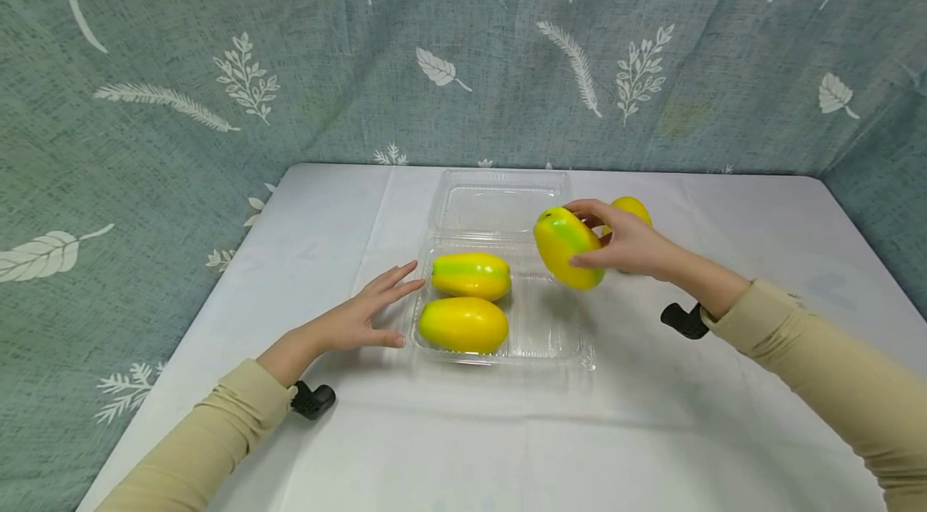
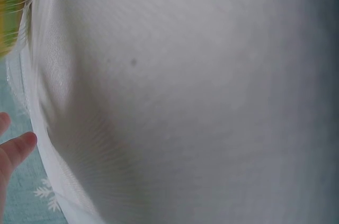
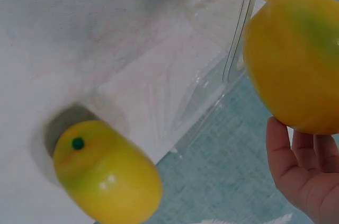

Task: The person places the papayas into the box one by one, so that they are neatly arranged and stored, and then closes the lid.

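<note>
Fruit (image 1: 563, 246) gripped in right hand (image 1: 628, 241), left hand (image 1: 360, 317) outstretched, fingers apart, beside clear container (image 1: 539, 323)

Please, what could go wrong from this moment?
The fruit in the right hand might slip, as its skin looks smooth and shiny. The clear box might slide if bumped, because the left hand, open near its edge, does not grip it.

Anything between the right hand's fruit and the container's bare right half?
Nothing visible. The lid lies open behind, two fruits sit in the left half of the container, and the left hand is at its left edge, away from the held fruit.
</note>
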Motion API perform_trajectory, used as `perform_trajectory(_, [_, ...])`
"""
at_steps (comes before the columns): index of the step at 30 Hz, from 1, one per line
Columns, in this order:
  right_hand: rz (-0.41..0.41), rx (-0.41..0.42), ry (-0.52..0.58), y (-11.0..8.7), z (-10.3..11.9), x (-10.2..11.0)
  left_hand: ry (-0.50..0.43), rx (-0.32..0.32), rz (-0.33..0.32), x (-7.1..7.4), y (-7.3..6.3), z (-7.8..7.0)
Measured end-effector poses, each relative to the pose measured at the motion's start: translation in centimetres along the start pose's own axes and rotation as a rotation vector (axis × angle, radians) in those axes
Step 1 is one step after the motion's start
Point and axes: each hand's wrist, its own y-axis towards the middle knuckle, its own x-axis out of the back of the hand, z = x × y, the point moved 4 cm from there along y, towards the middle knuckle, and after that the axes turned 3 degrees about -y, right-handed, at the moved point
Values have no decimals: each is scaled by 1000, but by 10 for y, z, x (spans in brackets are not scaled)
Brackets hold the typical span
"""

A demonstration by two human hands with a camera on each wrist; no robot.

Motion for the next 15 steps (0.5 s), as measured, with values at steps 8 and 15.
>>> perform_trajectory(8, [37, 82, -14, 16, 5, -15, -12, 4, 3, -1, -1, -1])
perform_trajectory(15, [70, 87, -74, 26, 6, -27, -11, 3, 0, -1, -1, 0])
